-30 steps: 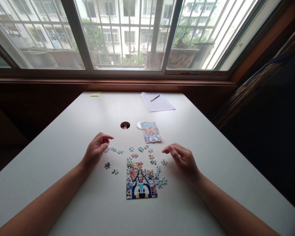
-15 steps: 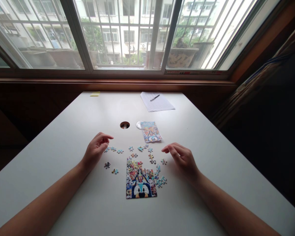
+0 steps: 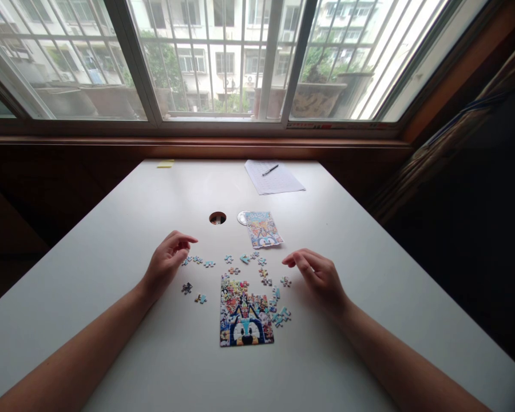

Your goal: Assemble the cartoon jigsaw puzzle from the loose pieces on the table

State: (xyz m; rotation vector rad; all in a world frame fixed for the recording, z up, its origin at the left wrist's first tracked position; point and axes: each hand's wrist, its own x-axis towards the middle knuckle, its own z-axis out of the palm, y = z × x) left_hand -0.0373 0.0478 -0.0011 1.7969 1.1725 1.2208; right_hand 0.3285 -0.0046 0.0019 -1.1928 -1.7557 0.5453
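Left of loose pieces (image 3: 209, 264), the left hand (image 3: 165, 260) curls slackly, seemingly empty; a low sweep could scatter them. Between the 2 hands lies the unfinished puzzle (image 3: 246, 320), which the right hand (image 3: 320, 274), also slack and seemingly empty, could split by bumping.

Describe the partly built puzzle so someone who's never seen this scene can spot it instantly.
Find the white table, then look between the left hand and right hand, slightly nearer the camera. The partly built puzzle lies flat there, a blue animal face across its lower part. Unlike the similar printed sheet beyond it, its upper right is missing.
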